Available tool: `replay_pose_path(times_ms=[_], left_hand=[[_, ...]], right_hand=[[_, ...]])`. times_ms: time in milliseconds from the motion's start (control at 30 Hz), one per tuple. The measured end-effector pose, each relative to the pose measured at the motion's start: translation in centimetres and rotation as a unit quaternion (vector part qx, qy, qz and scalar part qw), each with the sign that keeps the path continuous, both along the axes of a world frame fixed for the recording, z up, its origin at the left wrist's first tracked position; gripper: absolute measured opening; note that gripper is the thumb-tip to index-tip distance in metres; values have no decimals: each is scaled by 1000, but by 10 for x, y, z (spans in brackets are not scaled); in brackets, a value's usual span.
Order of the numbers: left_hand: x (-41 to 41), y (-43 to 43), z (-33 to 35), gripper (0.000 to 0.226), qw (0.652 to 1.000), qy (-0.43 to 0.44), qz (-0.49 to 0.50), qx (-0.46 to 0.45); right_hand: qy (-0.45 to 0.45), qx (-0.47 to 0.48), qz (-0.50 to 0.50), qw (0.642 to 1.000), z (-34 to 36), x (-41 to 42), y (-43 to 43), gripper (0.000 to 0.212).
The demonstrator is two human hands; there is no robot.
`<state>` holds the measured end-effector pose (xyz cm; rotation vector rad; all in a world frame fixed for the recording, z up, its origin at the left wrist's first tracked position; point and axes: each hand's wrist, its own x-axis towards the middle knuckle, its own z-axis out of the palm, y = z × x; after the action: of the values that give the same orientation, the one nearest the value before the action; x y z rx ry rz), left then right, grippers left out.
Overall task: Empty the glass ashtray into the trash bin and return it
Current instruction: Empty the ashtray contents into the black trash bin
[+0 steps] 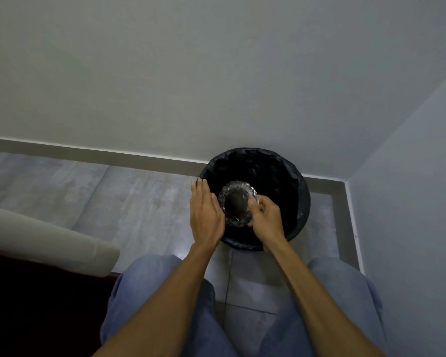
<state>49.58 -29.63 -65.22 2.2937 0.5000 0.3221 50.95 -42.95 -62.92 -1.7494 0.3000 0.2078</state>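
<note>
Glass is the risk: the round cut-glass ashtray [238,203] hangs between your hands over the black-lined round trash bin [298,173], so a slip drops it in. Your left hand [206,212] lies flat with fingers extended, palm against its left rim. Your right hand [265,219] curls shut, pinching the right rim; that pinch looks like the only real hold.

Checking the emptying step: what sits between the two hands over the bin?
In the head view, the glass ashtray sits between the left hand and right hand, above the bin.
</note>
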Motion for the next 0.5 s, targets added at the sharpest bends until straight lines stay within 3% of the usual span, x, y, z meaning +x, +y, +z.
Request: replay_pose_path(times_ms=[100, 167, 233, 333, 500], left_hand=[[1, -3, -5, 51, 1000, -14, 13, 8], [2, -2, -8, 51, 1000, -18, 26, -3], [3, 0, -10, 51, 999, -19, 34, -16], [5, -4, -10, 50, 999, -32, 23, -8], [8, -7, -11, 50, 999, -31, 33, 1]], right_hand=[[90, 68, -78, 991, -13, 4, 13, 22], [128, 77, -31, 988, -17, 10, 18, 25], [138, 64, -5, 988, -15, 17, 18, 29], [150, 71, -68, 984, -13, 21, 16, 31], [184, 114, -62, 974, -13, 19, 18, 29]])
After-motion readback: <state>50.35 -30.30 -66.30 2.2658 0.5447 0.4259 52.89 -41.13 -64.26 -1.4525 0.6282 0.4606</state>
